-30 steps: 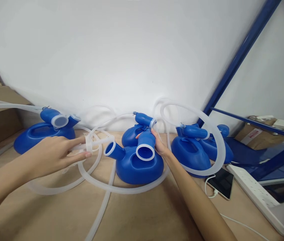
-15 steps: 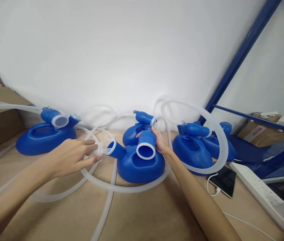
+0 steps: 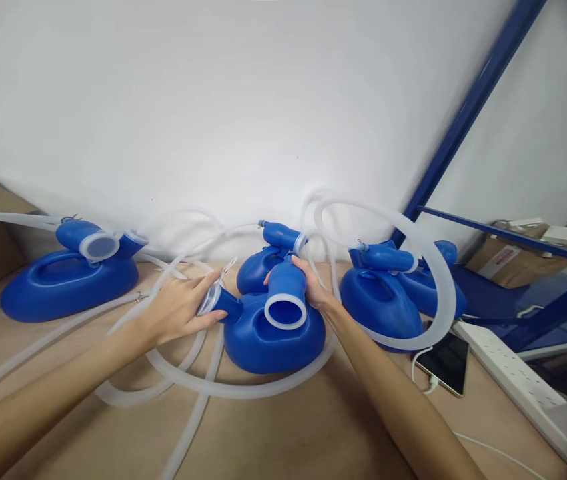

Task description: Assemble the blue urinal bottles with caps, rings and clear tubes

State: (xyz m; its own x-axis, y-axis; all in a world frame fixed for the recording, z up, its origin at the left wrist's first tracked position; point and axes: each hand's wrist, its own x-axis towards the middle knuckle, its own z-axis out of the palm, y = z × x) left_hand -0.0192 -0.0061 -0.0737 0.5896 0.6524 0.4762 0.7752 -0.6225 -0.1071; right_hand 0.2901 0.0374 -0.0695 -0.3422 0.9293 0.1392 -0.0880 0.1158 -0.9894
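Note:
A blue portable urine bottle (image 3: 273, 350) with a carry handle sits on the table before me. My left hand (image 3: 178, 308) is closed on a translucent cap (image 3: 208, 300) at the mouth of its angled neck, thumb against the neck and a small clear strap sticking up. Whether the cap is fully seated cannot be seen. With its fingers wrapped behind, my right hand (image 3: 312, 285) grips a blue wide-mouthed tube piece (image 3: 287, 277) above the bottle. The white-rimmed open end of that piece faces me.
More blue bottles stand at the left (image 3: 68, 293), behind, and at the right (image 3: 378, 303). A long translucent hose (image 3: 248, 390) loops around the middle bottle. On the right are a phone (image 3: 446, 360), a white power strip (image 3: 508, 373) and a blue metal frame (image 3: 468, 127).
My left hand has brought the translucent cap right onto the bottle's neck and now grips there. The right hand keeps its hold on the blue tube piece. The view has shifted slightly.

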